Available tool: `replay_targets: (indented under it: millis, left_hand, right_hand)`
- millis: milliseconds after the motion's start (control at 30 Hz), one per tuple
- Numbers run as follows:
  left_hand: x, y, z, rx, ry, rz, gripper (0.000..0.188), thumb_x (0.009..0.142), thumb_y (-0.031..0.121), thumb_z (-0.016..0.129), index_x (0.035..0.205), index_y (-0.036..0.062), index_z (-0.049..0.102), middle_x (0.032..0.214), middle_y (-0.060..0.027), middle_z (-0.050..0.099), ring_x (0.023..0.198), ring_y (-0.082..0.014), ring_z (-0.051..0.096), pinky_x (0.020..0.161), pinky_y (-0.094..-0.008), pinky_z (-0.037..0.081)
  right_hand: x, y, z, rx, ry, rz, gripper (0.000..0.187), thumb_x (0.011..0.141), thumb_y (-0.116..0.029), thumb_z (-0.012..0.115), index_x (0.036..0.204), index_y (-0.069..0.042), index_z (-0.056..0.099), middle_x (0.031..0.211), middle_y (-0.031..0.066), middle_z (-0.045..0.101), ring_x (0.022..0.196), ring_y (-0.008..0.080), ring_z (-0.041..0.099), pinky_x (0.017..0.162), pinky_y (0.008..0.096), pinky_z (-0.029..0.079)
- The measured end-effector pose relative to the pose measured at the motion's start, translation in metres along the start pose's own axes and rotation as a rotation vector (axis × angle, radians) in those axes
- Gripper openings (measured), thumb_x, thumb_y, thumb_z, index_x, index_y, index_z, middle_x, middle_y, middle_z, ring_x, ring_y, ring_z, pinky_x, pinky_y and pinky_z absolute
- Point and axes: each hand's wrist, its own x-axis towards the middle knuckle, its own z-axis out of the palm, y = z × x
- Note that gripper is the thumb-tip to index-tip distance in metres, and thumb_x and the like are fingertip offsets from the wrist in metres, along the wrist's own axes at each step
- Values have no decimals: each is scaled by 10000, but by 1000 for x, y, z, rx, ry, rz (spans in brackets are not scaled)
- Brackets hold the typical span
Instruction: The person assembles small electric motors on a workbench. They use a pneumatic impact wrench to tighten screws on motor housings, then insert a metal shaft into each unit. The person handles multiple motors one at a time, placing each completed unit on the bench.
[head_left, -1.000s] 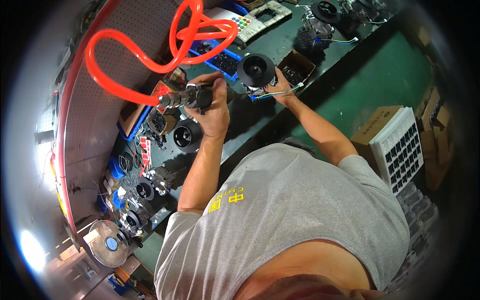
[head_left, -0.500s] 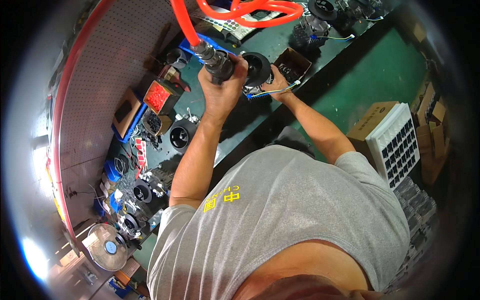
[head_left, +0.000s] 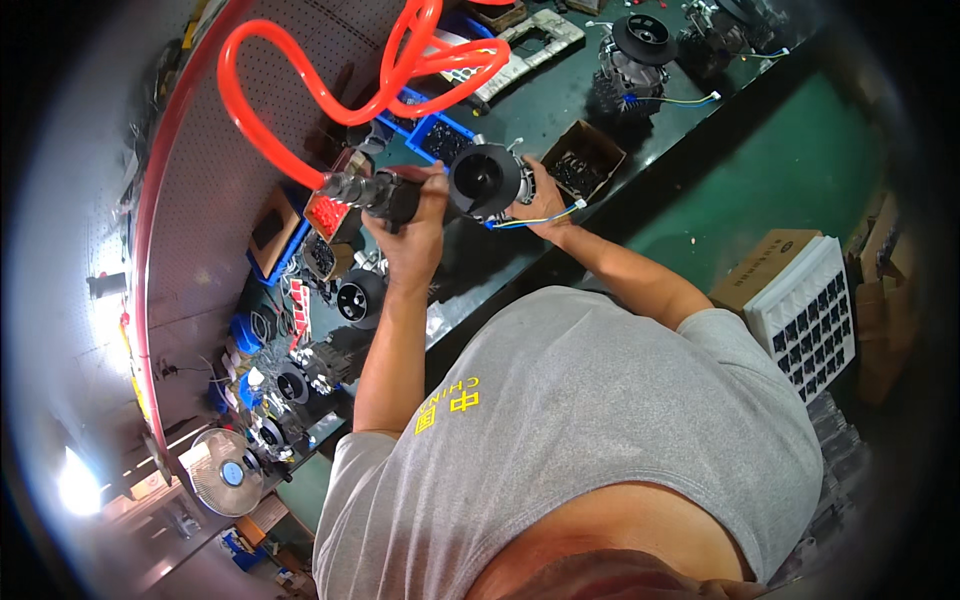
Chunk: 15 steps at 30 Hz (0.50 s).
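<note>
My left hand [head_left: 412,245] is closed around a pneumatic screwdriver [head_left: 368,194], which lies nearly level with its hose end to the left. A red coiled air hose [head_left: 290,155] runs from that end and loops up over the bench. Its working tip is hidden behind my fingers and cannot be made out. Just to the right is a motor unit [head_left: 487,181] with a round black impeller housing, tilted with its opening toward me. My right hand [head_left: 541,203] grips this unit by its right side. A yellow-and-blue cable [head_left: 535,221] with a white connector hangs off it beside my wrist.
An open cardboard box [head_left: 608,178] of dark parts stands right of the unit. Behind are a blue bin [head_left: 424,129] of small black parts and another motor unit [head_left: 640,62]. More units and a fan [head_left: 226,474] stand left; a white tray [head_left: 757,312] is at right.
My left hand has moved the screwdriver left and down, away from the motor unit, turning it level. The hose has swung left. My right hand has tilted the unit so its opening faces me.
</note>
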Motion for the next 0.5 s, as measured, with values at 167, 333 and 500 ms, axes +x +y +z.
replay_targets:
  millis: [167,333,500]
  left_hand:
    - [6,-12,-2,63,42,91,149,862,-55,771,904,16,648,873,-25,684,803,-80,614,810,-275,519]
    - [0,-8,7,117,102,115,143,880,-99,724,967,1,669,921,-69,714,867,-153,686,877,-327,551]
    - [12,1,9,115,210,120,132,903,-82,678,1016,-18,657,1012,-124,716,935,-213,705,923,-368,563]
  right_hand:
    - [0,-6,-5,69,26,-56,1086,656,-436,913,1471,26,363,1380,301,505,1310,466,478,1137,513,372]
    - [3,-7,-8,68,22,-47,1100,653,-451,919,1467,34,362,1381,304,492,1311,477,465,1139,525,369]
    - [2,-12,-11,35,17,-39,1045,678,-335,896,1484,42,348,1400,318,486,1325,474,466,1144,509,367]
